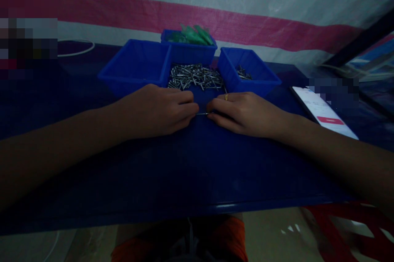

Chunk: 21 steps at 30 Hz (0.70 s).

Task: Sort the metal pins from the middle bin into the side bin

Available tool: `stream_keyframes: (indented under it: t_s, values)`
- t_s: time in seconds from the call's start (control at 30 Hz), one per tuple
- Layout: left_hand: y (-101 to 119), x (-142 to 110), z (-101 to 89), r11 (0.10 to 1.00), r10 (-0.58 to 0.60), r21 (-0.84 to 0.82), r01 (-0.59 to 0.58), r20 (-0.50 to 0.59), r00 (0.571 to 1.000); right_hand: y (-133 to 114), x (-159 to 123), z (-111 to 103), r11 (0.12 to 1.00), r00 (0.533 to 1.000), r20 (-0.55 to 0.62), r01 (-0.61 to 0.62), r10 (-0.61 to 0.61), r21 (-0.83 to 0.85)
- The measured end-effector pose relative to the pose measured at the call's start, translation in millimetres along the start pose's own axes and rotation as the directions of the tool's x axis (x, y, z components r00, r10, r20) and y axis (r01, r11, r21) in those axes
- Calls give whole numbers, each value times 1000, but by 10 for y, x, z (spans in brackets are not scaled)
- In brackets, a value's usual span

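My left hand point(160, 109) and my right hand point(243, 111) rest on the blue table point(184, 172), fingertips almost meeting. Both are closed in a pinch on a thin metal pin point(203, 113) that spans the small gap between them. A gold ring shows on a finger of my right hand. Just beyond the hands lies a loose pile of metal pins point(195, 76) on the table between the bins.
Three blue bins stand behind the pile: an empty-looking left bin point(123, 74), a back bin point(189, 51) with green pieces, and a right bin point(261, 77) with a few pins. A lit phone point(323, 110) lies at the right. A striped tarp hangs behind.
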<state>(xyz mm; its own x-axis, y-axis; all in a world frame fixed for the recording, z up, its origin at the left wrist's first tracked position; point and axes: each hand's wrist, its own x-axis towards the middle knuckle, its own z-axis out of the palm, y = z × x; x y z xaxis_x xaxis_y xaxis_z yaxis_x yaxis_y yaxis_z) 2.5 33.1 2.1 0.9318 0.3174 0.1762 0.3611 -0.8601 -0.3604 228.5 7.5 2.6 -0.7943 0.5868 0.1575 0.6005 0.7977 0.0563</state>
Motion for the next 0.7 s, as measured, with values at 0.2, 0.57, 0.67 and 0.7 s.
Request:
stream_keyframes:
  t_s: [0.2, 0.57, 0.67, 0.7]
  values:
    - [5, -9, -12, 1000, -4, 13, 4, 27, 1000, 4, -2, 8, 1000, 1000, -6, 2, -2, 4]
    - [-8, -7, 13, 1000, -9, -28, 8, -12, 1000, 1, -5, -2, 1000, 1000, 8, -4, 4, 4]
    - [-10, -10, 12, 1000, -6, -20, 5, -18, 1000, 2, -4, -1, 1000, 1000, 1, -2, 2, 3]
    - [-11, -12, 14, 1000, 0, -15, -1, -19, 1000, 1, -3, 0, 1000, 1000, 0, -2, 2, 6]
